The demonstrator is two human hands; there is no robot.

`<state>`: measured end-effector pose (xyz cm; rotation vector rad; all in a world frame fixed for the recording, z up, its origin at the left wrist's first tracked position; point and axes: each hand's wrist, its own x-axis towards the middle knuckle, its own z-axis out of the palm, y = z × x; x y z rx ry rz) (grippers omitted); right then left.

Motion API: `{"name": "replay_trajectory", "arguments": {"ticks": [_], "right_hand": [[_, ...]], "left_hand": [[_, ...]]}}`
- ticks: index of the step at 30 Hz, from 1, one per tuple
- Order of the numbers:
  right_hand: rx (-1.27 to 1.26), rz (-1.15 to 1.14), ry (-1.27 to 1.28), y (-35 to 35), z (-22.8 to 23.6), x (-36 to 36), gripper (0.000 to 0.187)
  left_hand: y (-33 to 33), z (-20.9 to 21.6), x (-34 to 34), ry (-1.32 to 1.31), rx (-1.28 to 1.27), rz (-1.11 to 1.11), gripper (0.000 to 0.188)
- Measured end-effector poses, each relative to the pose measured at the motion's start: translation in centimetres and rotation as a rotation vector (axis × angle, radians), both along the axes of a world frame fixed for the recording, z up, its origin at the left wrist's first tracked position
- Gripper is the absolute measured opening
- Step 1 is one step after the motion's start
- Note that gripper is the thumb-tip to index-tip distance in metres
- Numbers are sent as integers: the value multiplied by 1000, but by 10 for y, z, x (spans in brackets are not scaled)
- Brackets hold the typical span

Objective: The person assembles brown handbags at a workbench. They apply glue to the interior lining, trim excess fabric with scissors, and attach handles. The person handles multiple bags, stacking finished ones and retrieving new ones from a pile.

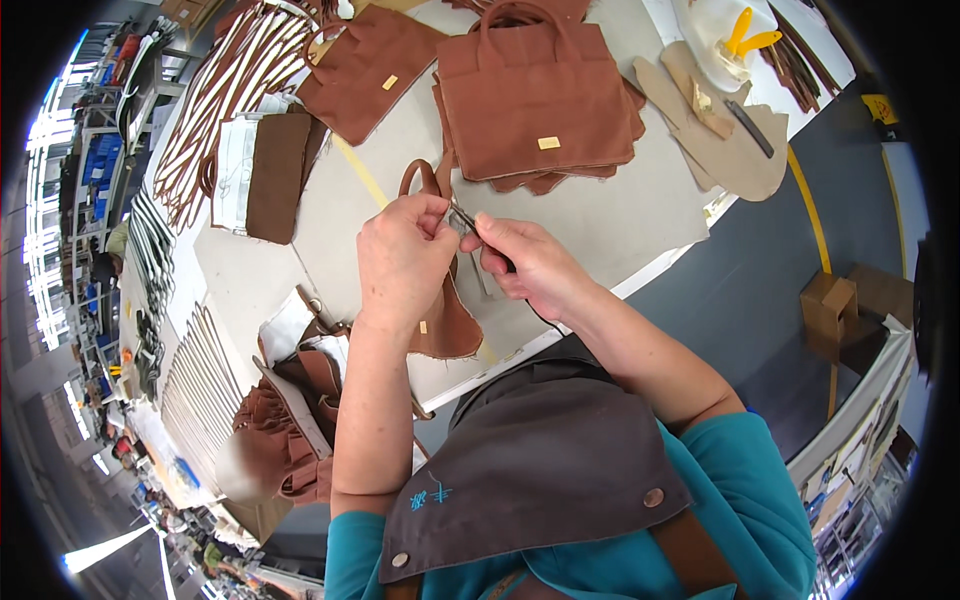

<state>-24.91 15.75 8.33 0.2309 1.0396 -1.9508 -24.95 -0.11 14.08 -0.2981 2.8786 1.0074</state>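
My left hand [405, 255] is closed in a pinch on a brown bag panel [445, 325], near the base of its looped handle [420, 178]. The panel hangs down behind that hand and rests on the table. In my right hand [530, 262] is a slim dark pointed tool [463, 216], its tip close to the left fingertips at the handle. A thin black cord trails below the right hand toward my apron. Fingers partly hide both the tool and the spot it meets, so its exact kind is unclear.
Brown handled bag panels lie in a stack [540, 100] beyond my hands, with another panel [370, 75] to its left. Strips [225, 95] cover the far left. Beige pieces [735, 150] and a white container [715, 50] with yellow-handled tools sit right. Cardboard boxes [830, 305] stand beyond the table edge.
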Motion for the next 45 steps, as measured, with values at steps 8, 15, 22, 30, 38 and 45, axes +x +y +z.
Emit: {"name": "replay_trajectory", "arguments": {"ticks": [8, 15, 22, 30, 38, 45], "right_hand": [[64, -59, 294, -1, -10, -1, 34], [156, -57, 575, 3, -9, -2, 25], [318, -42, 825, 11, 11, -13, 20], [423, -71, 1042, 10, 27, -17, 21], [544, -47, 980, 7, 50, -10, 24], [636, -19, 1053, 9, 59, -7, 25]], "left_hand": [[-6, -7, 2, -90, 383, 112, 19], [-7, -3, 11, -69, 605, 165, 16], [-10, 5, 19, -1, 792, 180, 15], [-14, 14, 22, 50, 886, 175, 18], [-14, 14, 25, 76, 887, 181, 21], [-9, 15, 28, 101, 899, 200, 22]]}}
